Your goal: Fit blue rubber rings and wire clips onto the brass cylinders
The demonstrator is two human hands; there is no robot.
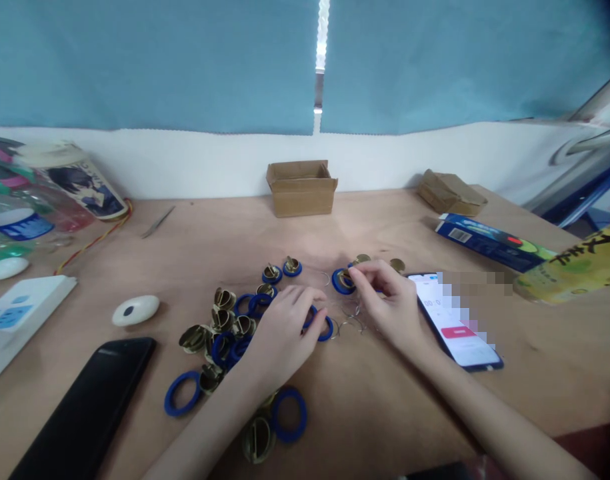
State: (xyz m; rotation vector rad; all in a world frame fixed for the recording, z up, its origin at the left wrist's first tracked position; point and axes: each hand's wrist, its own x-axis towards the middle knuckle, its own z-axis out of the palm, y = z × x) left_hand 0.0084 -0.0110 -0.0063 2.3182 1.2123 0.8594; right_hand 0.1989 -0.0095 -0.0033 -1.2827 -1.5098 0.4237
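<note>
My right hand pinches at a brass-coloured round metal piece seated in a blue ring. My left hand reaches over the pile, its thumb apart from its fingers. Another blue ring lies by its thumb, and part of one more shows between thumb and fingers. Left of this hand are several loose brass-coloured pieces and blue rings. Two assembled pieces stand beyond it. Thin wire rings lie between my hands. The left forearm hides some of the pile.
A lit phone lies beside my right wrist. At left are a dark phone, a white oval object, a power strip and tweezers. An open cardboard box stands at the back; a blue carton lies right.
</note>
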